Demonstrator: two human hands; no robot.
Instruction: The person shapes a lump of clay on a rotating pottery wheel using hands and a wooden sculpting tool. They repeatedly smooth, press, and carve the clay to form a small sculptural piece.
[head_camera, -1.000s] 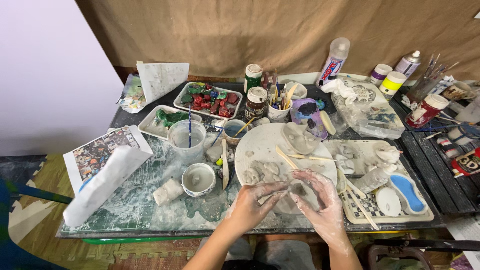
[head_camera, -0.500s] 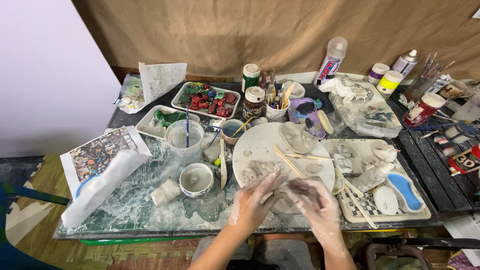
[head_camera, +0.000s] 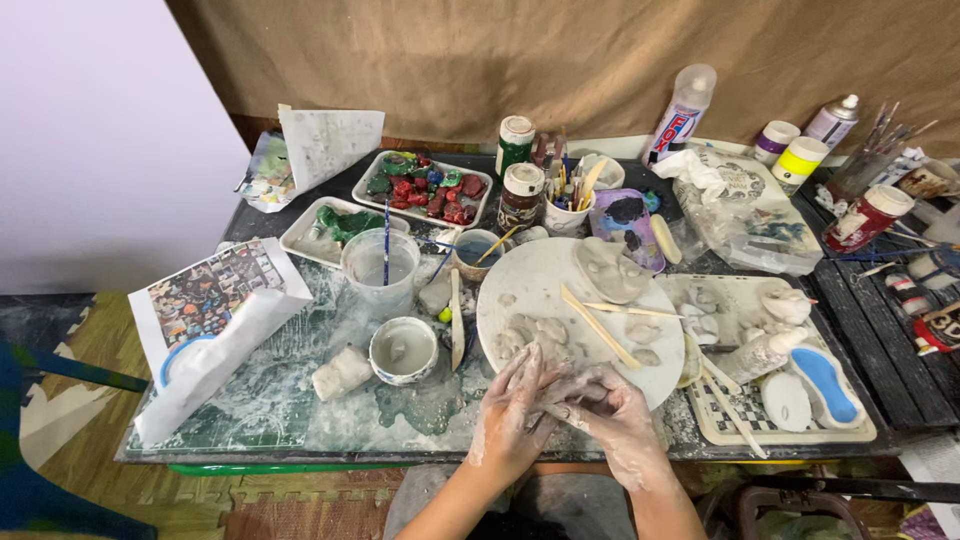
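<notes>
Both hands are smeared with grey clay and pressed together at the near edge of a round white board (head_camera: 540, 275). My left hand (head_camera: 507, 420) cups against my right hand (head_camera: 612, 418), and a lump of grey clay (head_camera: 568, 385) is squeezed between their fingers, mostly hidden. On the board lie several small clay pieces (head_camera: 640, 330), a larger shaped clay slab (head_camera: 608, 270) and two wooden modelling sticks (head_camera: 598, 325).
A small bowl of slip (head_camera: 403, 350), a plastic cup of water with a brush (head_camera: 381, 268), trays of coloured clay (head_camera: 425, 190), paint jars (head_camera: 520, 195), a checkered tray with a squeeze bottle (head_camera: 760, 352) and a blue palette (head_camera: 822, 382) crowd the table. Printed sheets (head_camera: 210, 300) lie at left.
My hands have drawn closer together and shifted slightly, now clasped around the clay at the board's near edge instead of pressing apart on it.
</notes>
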